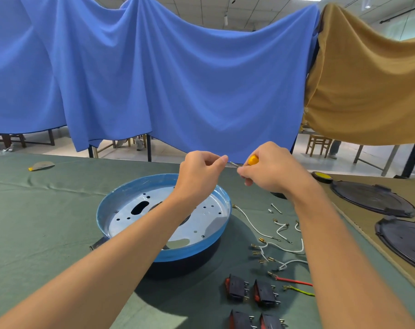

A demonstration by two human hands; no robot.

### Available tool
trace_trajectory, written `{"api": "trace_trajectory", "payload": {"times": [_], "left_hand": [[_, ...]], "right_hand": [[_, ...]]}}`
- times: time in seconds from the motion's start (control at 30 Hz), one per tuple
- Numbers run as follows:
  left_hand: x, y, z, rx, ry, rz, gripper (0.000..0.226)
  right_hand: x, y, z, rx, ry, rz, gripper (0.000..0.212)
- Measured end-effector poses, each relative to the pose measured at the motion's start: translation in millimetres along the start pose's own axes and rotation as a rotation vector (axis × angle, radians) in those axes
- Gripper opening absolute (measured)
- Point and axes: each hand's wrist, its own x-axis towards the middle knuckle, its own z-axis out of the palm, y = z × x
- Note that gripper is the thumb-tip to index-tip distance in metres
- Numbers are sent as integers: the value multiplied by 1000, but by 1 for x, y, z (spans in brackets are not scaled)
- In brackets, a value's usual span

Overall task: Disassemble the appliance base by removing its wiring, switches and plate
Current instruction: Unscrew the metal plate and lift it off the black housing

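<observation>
The round appliance base (221,200) has a blue rim and stands on the green table cloth, with a silver perforated metal plate (201,224) inside it. Both hands are raised above its far edge. My right hand (270,169) grips a screwdriver with a yellow handle (253,160), whose thin metal shaft (235,164) points left. My left hand (201,172) has its fingers curled, with thumb and fingers pinched at the shaft's tip. Whether a screw sits there I cannot tell. Loose white wires (280,245) with brass terminals lie right of the base. Several black and red rocker switches (251,290) lie in front of them.
A red wire (294,280) and a yellow-green wire (301,290) lie beside the switches. Two black round covers (372,198) (403,243) rest on brown cardboard at the right, with a yellow-topped disc (322,176) behind. Small screws (276,208) lie near the base. A small flat grey piece with a yellow tip (42,165) is far left.
</observation>
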Motion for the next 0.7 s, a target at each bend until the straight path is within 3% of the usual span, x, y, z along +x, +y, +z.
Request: {"api": "trace_trajectory", "payload": {"times": [0.17, 0.27, 0.33, 0.43, 0.53, 0.7], "left_hand": [[-6, -17, -6, 465, -223, 149, 28], [-9, -22, -7, 566, -297, 174, 27], [-9, -25, -7, 629, -358, 163, 30], [-11, -31, -7, 804, -546, 168, 35], [-11, -35, -10, 847, -628, 187, 37], [-13, -37, -7, 854, -612, 236, 42]], "right_hand": [[9, 26, 25, -189, 48, 191, 25], [9, 37, 43, -259, 51, 268, 2], [11, 45, 55, -299, 58, 317, 20], [13, 55, 71, -392, 88, 361, 27], [15, 66, 86, -455, 101, 390, 26], [16, 71, 97, -474, 109, 404, 24]]}}
